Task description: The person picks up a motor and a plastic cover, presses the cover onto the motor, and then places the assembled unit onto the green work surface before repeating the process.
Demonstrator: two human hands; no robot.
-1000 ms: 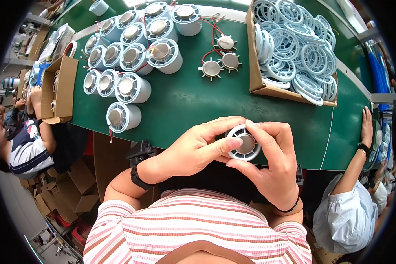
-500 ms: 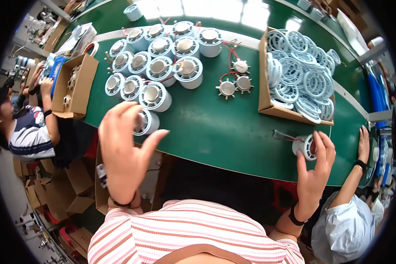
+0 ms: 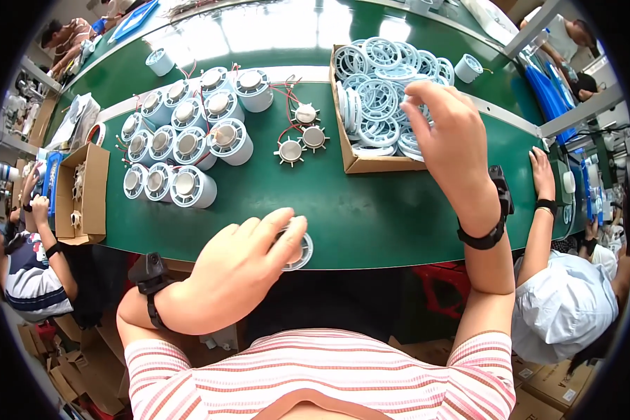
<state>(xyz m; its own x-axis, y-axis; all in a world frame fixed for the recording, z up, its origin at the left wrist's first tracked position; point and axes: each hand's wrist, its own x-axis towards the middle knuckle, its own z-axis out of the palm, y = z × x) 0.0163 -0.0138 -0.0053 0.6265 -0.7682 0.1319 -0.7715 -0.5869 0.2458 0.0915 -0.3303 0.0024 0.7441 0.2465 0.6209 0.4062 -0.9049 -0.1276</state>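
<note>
My left hand (image 3: pixel 241 269) is closed around a pale blue slotted round housing (image 3: pixel 306 253) at the table's front edge; the fingers cover most of it. Over a cardboard box (image 3: pixel 388 164) of pale blue slotted rings (image 3: pixel 378 98) hovers my right hand (image 3: pixel 451 136), fingers bent and thumb apart; nothing clear shows between them. At the left stand several pale blue cylindrical housings (image 3: pixel 203 196) in rows, with silver discs and red wires on top. Three loose silver discs with prongs (image 3: pixel 290 150) lie between these and the box.
A lone housing (image 3: pixel 469 68) stands behind the box, another (image 3: pixel 159 61) at the far left. Beside the left edge is a box of small parts (image 3: pixel 94 203). Another person's hand (image 3: pixel 541 175) rests on the table at right; a second person works at left.
The view has shifted right. My right hand has left the wired round part and moved up over the rings. My left hand has moved right, and the housing formerly beside it has left its spot.
</note>
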